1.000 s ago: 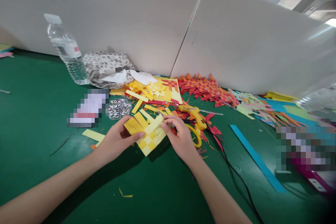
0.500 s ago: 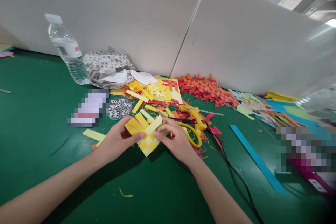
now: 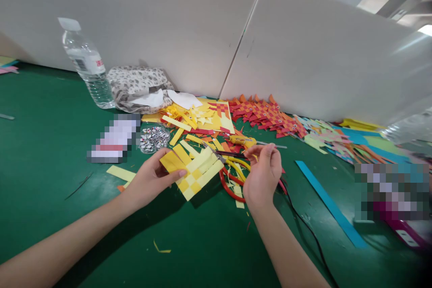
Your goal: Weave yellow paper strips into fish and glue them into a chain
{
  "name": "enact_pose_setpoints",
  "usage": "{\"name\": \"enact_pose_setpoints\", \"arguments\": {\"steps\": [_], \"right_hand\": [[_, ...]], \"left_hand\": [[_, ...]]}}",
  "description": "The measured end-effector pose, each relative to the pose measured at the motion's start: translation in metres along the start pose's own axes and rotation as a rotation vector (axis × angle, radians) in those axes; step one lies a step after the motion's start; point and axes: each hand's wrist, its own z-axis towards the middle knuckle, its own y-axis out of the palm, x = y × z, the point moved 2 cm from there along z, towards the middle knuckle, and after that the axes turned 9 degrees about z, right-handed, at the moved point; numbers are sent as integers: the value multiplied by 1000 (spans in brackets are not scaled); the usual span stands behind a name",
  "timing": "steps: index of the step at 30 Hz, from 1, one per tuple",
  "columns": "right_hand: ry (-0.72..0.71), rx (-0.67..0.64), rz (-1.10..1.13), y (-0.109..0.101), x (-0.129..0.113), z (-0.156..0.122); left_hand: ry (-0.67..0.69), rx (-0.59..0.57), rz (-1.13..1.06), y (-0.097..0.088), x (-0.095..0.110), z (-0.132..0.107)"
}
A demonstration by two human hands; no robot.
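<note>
Over grn table (image 3: 202,252), L hand (image 3: 148,184) pinches woven yel paper (image 3: 194,175); R hand (image 3: 263,180), now off it, loosely cupped.

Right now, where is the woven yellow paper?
In the head view, the woven yellow paper is below and left of centre, held in the left hand; the right hand is apart, to its right.
</note>
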Motion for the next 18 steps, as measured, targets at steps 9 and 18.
{"name": "enact_pose_setpoints", "arguments": {"steps": [9,18], "right_hand": [[124,-209,-99,5,3,-6],[397,-675,-160,15,10,-21]], "left_hand": [[1,16,24,-1,-1,2],[-3,5,4,1,0,2]]}}
